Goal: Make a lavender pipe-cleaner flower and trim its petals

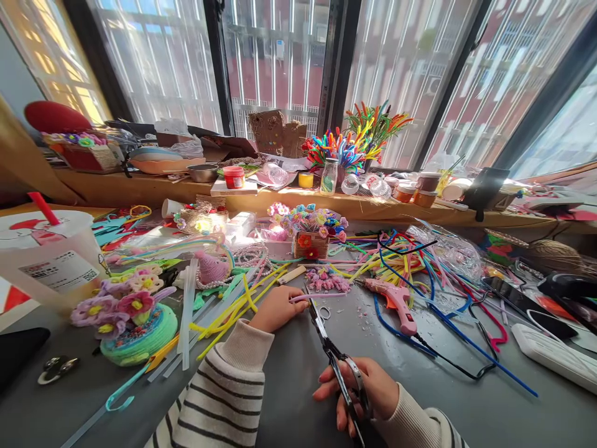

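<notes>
My left hand (pixel 278 307) is closed, pinching a short pinkish-purple pipe cleaner (pixel 330 295) that sticks out to the right. In my right hand (pixel 379 387) are metal scissors (pixel 330 348), with fingers through the handle loops. Their blades point away from me and reach the pipe cleaner just beside my left fingertips; whether they touch it I cannot tell. A small ring (pixel 325 312) lies right of the blades. Just beyond sits a heap of pink and purple fuzzy pieces (pixel 328 280). Yellow pipe cleaners (pixel 233 305) lie left of my left hand.
A pink glue gun (pixel 394 302) with its black cord lies to the right, near blue pipe cleaners (pixel 485 358). On the left stand a fuzzy flower pot (pixel 140 333) and a drink cup (pixel 65 261). A flower basket (pixel 310 246) sits behind. A white power strip (pixel 555 358) is far right.
</notes>
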Available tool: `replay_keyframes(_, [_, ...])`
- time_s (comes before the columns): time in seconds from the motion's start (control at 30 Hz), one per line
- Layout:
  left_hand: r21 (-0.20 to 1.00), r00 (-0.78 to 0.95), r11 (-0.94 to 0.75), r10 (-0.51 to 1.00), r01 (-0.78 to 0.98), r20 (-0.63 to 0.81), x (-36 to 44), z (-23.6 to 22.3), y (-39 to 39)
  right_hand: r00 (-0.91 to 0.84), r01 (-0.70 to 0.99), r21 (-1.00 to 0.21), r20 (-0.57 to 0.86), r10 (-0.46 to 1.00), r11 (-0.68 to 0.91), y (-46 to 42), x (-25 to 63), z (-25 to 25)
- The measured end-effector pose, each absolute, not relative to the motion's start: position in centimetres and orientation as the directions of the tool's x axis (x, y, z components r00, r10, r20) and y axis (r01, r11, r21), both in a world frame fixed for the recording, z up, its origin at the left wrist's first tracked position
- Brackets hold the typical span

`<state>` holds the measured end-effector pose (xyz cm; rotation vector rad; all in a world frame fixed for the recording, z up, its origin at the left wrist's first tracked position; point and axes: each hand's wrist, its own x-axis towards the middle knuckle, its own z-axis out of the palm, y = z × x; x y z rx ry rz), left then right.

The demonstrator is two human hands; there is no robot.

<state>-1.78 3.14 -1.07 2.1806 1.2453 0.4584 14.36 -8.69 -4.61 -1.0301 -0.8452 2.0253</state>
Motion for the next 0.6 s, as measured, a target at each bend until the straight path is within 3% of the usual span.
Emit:
replay_keyframes(0.37, [0.597,0.482,-0.390,0.876,0.701,0.008,-1.62,-0.86,2.76,-0.432,-0.237,-0.750,-0.488,0.759,-0.617,-8.19,14.15,-3.76])
replay_keyframes(0.6, [0.591,0.478,-0.395,0.878,0.704,0.018,-1.68,-1.12,2.93,-0.377,-0.256,-0.794,-0.444,0.813,-0.552,-8.67,13.78,-4.22])
